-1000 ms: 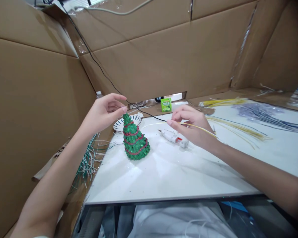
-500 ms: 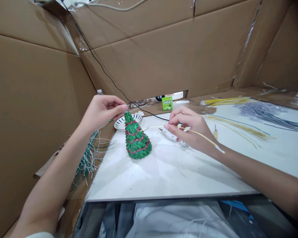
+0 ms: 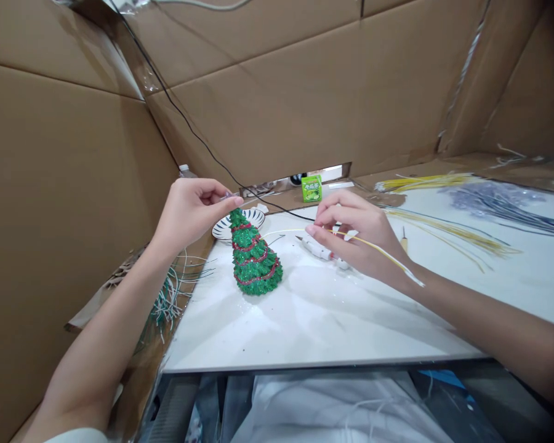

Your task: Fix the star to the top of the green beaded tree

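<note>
A small green glittery Christmas tree (image 3: 255,261) with red garlands is on the white board, leaning slightly to the left. At its tip my left hand (image 3: 200,209) is closed, thumb and fingers pinching the top; a little pale, clear material shows by the fingertips. My right hand (image 3: 351,231) pinches a thin yellow-and-white cord (image 3: 378,249). One end of this cord reaches the tree's upper right side, and the other trails over my right wrist. Partly behind my right hand lies a white pen-like tool (image 3: 316,249) with a dark tip.
A striped plate (image 3: 221,229) sits behind the tree, with a green box (image 3: 311,189) further back. Yellow cords (image 3: 471,237) and dark blue cords (image 3: 526,215) lie at right. Green and white cords (image 3: 168,301) hang at the left edge. Cardboard walls (image 3: 277,104) surround the board.
Both hands keep their grips and have hardly moved. The tree stays in place, and the cord still runs between it and my right hand. The view has shifted slightly.
</note>
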Tool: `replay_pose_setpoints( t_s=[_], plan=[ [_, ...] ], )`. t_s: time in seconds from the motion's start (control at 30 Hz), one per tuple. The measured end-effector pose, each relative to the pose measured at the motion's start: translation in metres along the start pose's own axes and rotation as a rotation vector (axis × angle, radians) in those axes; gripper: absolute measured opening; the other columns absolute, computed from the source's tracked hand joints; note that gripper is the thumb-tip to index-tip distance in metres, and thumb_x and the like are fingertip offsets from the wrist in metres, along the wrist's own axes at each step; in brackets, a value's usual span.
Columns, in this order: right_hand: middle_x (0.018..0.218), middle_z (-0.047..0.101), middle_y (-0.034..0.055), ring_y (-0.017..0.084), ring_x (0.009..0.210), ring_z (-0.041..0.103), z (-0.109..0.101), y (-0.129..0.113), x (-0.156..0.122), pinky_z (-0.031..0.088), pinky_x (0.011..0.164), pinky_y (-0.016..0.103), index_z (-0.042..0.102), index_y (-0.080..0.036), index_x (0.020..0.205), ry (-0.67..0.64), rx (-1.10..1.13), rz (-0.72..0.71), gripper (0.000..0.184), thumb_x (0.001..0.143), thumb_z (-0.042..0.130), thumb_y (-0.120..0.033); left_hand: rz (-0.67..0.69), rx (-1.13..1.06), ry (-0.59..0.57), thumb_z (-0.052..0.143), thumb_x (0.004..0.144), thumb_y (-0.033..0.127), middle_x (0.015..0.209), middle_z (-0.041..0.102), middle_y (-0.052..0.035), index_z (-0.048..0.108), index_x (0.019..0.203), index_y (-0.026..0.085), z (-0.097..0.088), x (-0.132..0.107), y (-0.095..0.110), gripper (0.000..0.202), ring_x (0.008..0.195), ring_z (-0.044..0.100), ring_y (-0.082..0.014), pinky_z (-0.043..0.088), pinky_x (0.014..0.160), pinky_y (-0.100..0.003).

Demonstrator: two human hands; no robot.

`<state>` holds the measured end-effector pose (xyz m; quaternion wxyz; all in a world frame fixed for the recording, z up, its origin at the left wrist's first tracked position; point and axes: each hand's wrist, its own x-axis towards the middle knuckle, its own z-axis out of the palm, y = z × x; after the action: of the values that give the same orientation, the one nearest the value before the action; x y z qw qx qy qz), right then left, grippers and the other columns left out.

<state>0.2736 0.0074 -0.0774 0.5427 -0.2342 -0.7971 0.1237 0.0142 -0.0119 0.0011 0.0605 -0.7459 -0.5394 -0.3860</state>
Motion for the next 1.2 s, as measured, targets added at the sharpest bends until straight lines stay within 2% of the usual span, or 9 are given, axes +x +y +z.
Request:
replay_pose_setpoints(
  t_s=[0.13, 0.33, 0.5, 0.77, 0.93, 1.07, 1.2],
  plan=[
    [0.089, 0.055, 0.0045, 0.011, 0.069, 0.052, -0.001, 0.001, 0.000, 0.042, 0.048, 0.023, 0.062, -0.018, 0.073, 0.017, -0.028, -0.023, 0.013, 0.083, 0.062, -0.026, -0.026, -0.021, -0.041, 0.067, 0.074, 0.049, 0.055, 0.056, 0.0005, 0.071, 0.074, 0.019, -0.005, 0.001, -0.001, 0.030, 0.048, 0.045, -0.0098, 0.030, 0.042, -0.025],
    [0.089, 0.054, 0.0049, 0.011, 0.068, 0.051, -0.001, 0.001, 0.000, 0.040, 0.046, 0.023, 0.062, -0.018, 0.073, 0.011, -0.033, -0.016, 0.014, 0.084, 0.062, -0.027, -0.015, 0.055, 0.021, 0.068, 0.070, 0.051, 0.054, 0.055, 0.0009, 0.071, 0.069, 0.020, -0.006, 0.000, -0.001, 0.031, 0.049, 0.044, -0.0093, 0.029, 0.043, -0.025],
    [0.089, 0.056, 0.0050, 0.012, 0.072, 0.053, -0.002, 0.002, 0.000, 0.043, 0.050, 0.025, 0.061, -0.019, 0.072, 0.013, -0.091, -0.038, 0.015, 0.084, 0.062, -0.029, -0.023, 0.040, 0.023, 0.071, 0.068, 0.048, 0.053, 0.053, 0.0013, 0.068, 0.063, 0.019, -0.006, 0.000, 0.000, 0.030, 0.048, 0.041, -0.0085, 0.028, 0.042, -0.024],
    [0.089, 0.056, 0.0048, 0.013, 0.072, 0.053, -0.003, 0.002, 0.001, 0.043, 0.052, 0.026, 0.061, -0.020, 0.072, 0.015, -0.098, -0.034, 0.016, 0.084, 0.062, -0.030, -0.056, -0.034, -0.078, 0.071, 0.070, 0.049, 0.050, 0.053, 0.0001, 0.076, 0.078, 0.022, -0.014, 0.004, -0.010, 0.028, 0.043, 0.035, -0.0076, 0.023, 0.039, -0.025],
    [0.088, 0.056, 0.0052, 0.013, 0.072, 0.053, -0.002, 0.001, 0.001, 0.042, 0.050, 0.026, 0.061, -0.020, 0.071, 0.012, -0.068, -0.024, 0.019, 0.084, 0.062, -0.033, -0.083, -0.139, -0.171, 0.071, 0.070, 0.046, 0.057, 0.060, -0.0026, 0.077, 0.086, 0.021, -0.020, 0.009, -0.021, 0.030, 0.045, 0.042, -0.0084, 0.030, 0.040, -0.024],
    [0.088, 0.056, 0.0054, 0.013, 0.070, 0.053, 0.000, 0.000, -0.001, 0.043, 0.049, 0.025, 0.061, -0.020, 0.072, 0.006, -0.056, -0.031, 0.018, 0.085, 0.061, -0.033, -0.092, -0.180, -0.217, 0.072, 0.069, 0.043, 0.058, 0.060, -0.0028, 0.077, 0.086, 0.022, -0.023, 0.013, -0.029, 0.028, 0.047, 0.045, -0.0096, 0.034, 0.043, -0.025],
    [0.090, 0.057, 0.0055, 0.013, 0.070, 0.053, 0.003, 0.001, -0.004, 0.044, 0.051, 0.026, 0.062, -0.021, 0.076, -0.009, -0.084, -0.050, 0.015, 0.086, 0.060, -0.032, -0.114, -0.166, -0.208, 0.073, 0.069, 0.043, 0.061, 0.061, -0.0026, 0.076, 0.081, 0.023, -0.023, 0.012, -0.024, 0.023, 0.047, 0.044, -0.0096, 0.033, 0.043, -0.026]
  ],
)
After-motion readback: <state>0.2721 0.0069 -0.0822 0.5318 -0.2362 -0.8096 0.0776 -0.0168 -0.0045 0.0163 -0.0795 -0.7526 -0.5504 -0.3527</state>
